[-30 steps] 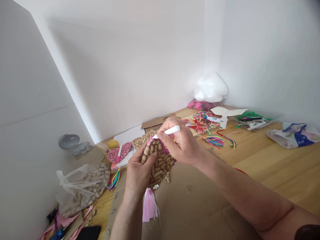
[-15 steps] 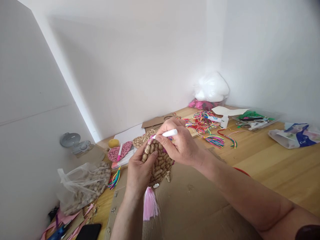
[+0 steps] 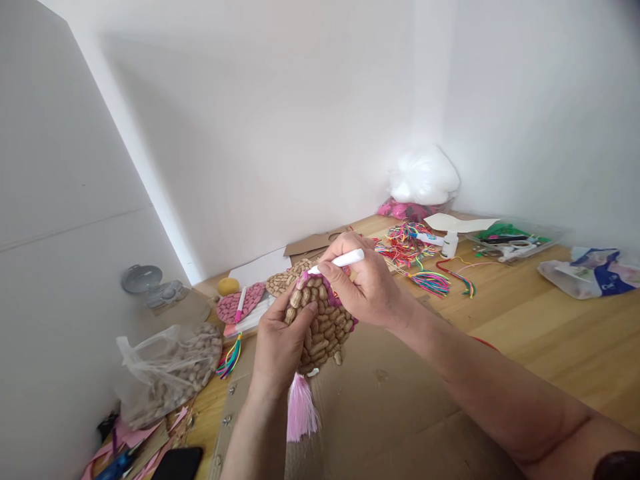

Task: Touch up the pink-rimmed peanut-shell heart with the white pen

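My left hand [image 3: 283, 340] grips the left edge of a piece covered in peanuts [image 3: 320, 327], its thumb lying across the shells. Most shells are natural tan; those along the top edge are coloured pink-purple. A white marker pen [image 3: 343, 261] is pinched in my right hand [image 3: 363, 280], its tip at a pink peanut on the upper left edge. Below the piece hangs a pale pink tassel [image 3: 301, 410]. My right fingers hide part of its upper right side.
A cardboard sheet [image 3: 390, 400] covers the table under my hands. At left are a bag of peanuts [image 3: 175, 373], a phone [image 3: 177, 463] and a pink peanut piece [image 3: 253, 297]. Colourful cords [image 3: 407, 240], a glue bottle [image 3: 449, 245] and a plastic tray [image 3: 520, 240] lie at right.
My right hand and the marker have shifted slightly to the right, and the marker's angle has changed a little. More of the pink upper edge shows. My left hand keeps its hold.
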Demonstrator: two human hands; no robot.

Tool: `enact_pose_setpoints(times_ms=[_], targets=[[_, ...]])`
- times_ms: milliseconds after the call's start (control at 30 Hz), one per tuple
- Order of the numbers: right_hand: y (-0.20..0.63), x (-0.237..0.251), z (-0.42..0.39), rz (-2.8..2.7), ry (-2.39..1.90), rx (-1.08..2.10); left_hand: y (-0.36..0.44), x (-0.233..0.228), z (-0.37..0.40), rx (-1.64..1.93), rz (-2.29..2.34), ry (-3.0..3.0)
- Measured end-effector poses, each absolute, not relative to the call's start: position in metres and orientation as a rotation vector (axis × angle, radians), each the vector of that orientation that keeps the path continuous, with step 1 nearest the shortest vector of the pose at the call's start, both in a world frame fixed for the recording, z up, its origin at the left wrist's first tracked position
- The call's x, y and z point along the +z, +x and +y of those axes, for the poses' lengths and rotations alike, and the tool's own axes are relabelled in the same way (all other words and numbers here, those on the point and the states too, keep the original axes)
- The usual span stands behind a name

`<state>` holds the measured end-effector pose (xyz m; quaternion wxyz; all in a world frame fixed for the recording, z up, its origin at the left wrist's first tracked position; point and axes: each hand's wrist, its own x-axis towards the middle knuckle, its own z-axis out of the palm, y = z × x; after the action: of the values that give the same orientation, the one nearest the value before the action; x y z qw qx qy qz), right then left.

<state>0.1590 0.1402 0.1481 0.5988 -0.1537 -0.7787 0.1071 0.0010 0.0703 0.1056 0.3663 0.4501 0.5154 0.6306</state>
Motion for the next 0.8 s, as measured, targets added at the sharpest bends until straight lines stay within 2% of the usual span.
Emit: enact_pose_setpoints(times_ms=[267,600,800], targets=[[0.1545,0.1454,0.137,-1.781,-0.34,0.304,0.0052,0.1108,0.0672,1.632,1.128,1.012],[0.1555,0.1443,0.1394,-1.791,-0.365,0.226,0.007,0.1145,0.0659,1.585,1.111,0.997],[0.1567,0.1452,0.1383,-1.789,-0.335,0.288,0.006,0.1129,0.0655,1.585,1.117,0.987]])
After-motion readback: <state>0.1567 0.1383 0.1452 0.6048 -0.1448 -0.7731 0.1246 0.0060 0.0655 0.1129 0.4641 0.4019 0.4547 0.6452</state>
